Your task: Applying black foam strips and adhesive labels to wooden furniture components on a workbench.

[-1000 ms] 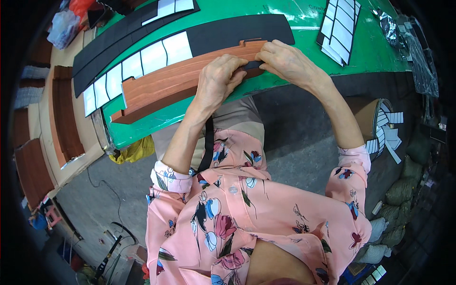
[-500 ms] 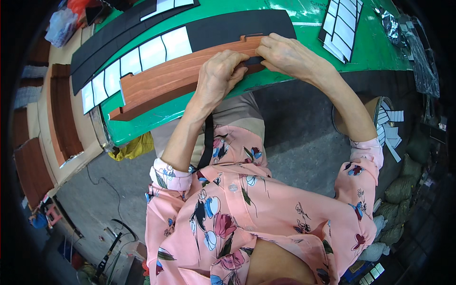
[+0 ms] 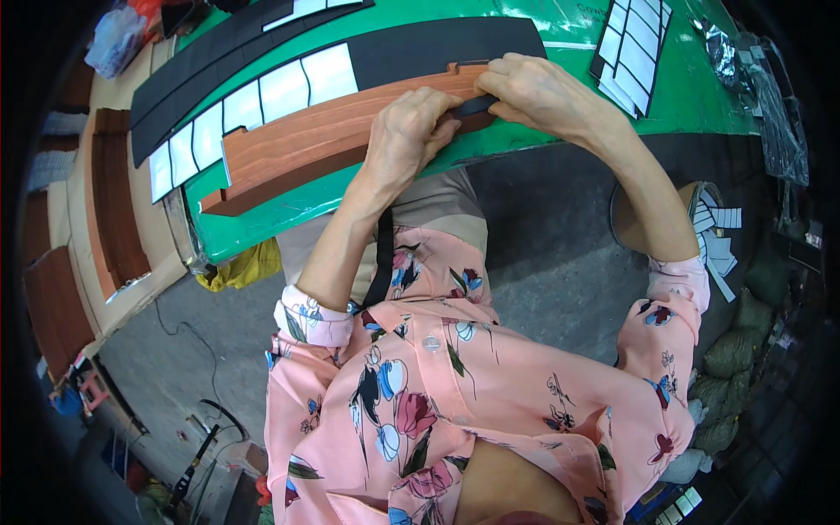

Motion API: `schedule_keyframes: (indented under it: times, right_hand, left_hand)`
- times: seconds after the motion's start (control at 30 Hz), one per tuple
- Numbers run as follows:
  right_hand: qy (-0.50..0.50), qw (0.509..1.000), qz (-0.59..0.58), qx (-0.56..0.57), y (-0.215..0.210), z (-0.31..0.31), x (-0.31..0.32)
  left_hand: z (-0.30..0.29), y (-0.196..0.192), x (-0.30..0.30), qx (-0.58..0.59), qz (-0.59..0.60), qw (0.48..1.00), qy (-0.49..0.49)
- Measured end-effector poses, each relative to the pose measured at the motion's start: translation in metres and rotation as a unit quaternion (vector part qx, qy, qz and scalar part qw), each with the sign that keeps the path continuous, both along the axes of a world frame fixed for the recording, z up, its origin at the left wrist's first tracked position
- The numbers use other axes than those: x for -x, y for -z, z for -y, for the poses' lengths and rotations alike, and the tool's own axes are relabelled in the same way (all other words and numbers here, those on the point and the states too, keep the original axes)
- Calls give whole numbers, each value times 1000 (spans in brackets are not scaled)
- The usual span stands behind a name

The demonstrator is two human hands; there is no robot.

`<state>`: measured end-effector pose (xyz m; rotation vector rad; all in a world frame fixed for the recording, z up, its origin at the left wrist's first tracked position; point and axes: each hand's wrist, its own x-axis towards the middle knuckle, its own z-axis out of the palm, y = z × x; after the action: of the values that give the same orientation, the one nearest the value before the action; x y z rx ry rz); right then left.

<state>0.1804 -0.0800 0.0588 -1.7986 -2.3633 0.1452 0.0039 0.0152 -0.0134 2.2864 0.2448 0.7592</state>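
Observation:
A brown wood-grain profile piece (image 3: pixel 302 144) with notched ends lies along the near edge of the green-covered table (image 3: pixel 262 227). Between my hands runs a short black strip (image 3: pixel 475 105), set along the near side of the brown piece. My left hand (image 3: pixel 407 131) is closed, thumb and fingers pinching the strip's left end against the wood. At the strip's right end my right hand (image 3: pixel 529 92) is closed too, its fingertips hiding that end. Just behind the brown piece is a black sheet (image 3: pixel 442 52), with white backing squares (image 3: pixel 241 107) along its left part.
Another black sheet (image 3: pixel 197 92) lies farther back on the left. White-backed strips (image 3: pixel 632 52) rest at the table's right. More brown profiles (image 3: pixel 122 201) are stacked at the left. A round bin (image 3: pixel 628 219) with white scraps (image 3: pixel 719 241) stands below right.
My right hand has shifted slightly up and right, and more of the black strip shows between my hands. My left hand has barely moved.

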Motion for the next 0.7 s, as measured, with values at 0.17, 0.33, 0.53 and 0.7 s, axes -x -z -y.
schedule_keyframes:
  times: [0.17, 0.33, 0.53, 0.7]
  right_hand:
    - [11, 999, 8, 39, -8, -4, -3]
    - [33, 993, -94, 57, 7, 4, -15]
    - [40, 993, -107, -10, 22, 8, -17]
    - [48, 992, -115, -30, 28, 11, -17]
  left_hand:
    - [0, -1, 0, -3, -16, 1000, -8]
    - [0, 0, -1, 1, -7, 1000, -9]
    - [0, 1, -1, 7, -12, 1000, -15]
    - [2, -1, -1, 7, -9, 1000, -24]
